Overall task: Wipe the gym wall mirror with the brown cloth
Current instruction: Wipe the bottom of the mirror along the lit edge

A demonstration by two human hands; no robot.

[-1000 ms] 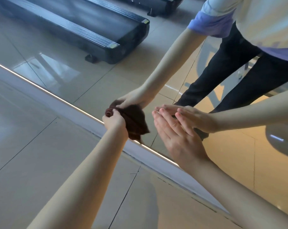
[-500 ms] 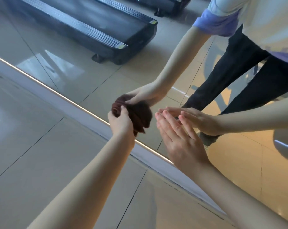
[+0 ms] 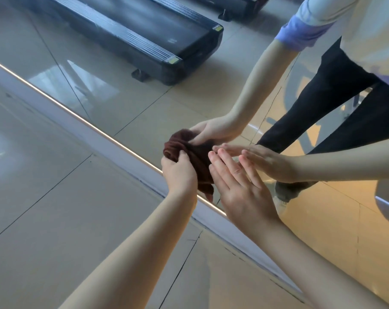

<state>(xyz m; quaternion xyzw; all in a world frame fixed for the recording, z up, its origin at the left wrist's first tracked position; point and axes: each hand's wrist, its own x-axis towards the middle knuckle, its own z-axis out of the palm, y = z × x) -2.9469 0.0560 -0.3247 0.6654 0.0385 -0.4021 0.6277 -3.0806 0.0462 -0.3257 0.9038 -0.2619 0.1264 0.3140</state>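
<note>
The wall mirror (image 3: pixel 126 101) fills the upper half of the view and meets the tiled floor along a pale baseboard strip. My left hand (image 3: pixel 179 175) grips the bunched brown cloth (image 3: pixel 198 161) and holds it against the glass low down, just above the bottom edge. Close to its right, my right hand (image 3: pixel 240 188) is flat with straight fingers, the fingertips touching the mirror. Both arms, the cloth and both hands are doubled in the reflection.
The mirror reflects black treadmills (image 3: pixel 144 34), a person's dark trousers and a white top with purple sleeve. The baseboard strip (image 3: pixel 95 139) runs diagonally from upper left to lower right. Glossy beige floor tiles (image 3: pixel 55 219) lie below it.
My left hand has slid the cloth to the right along the glass, closing the gap to my right hand. The view has shifted, so the reflected treadmill sits further right.
</note>
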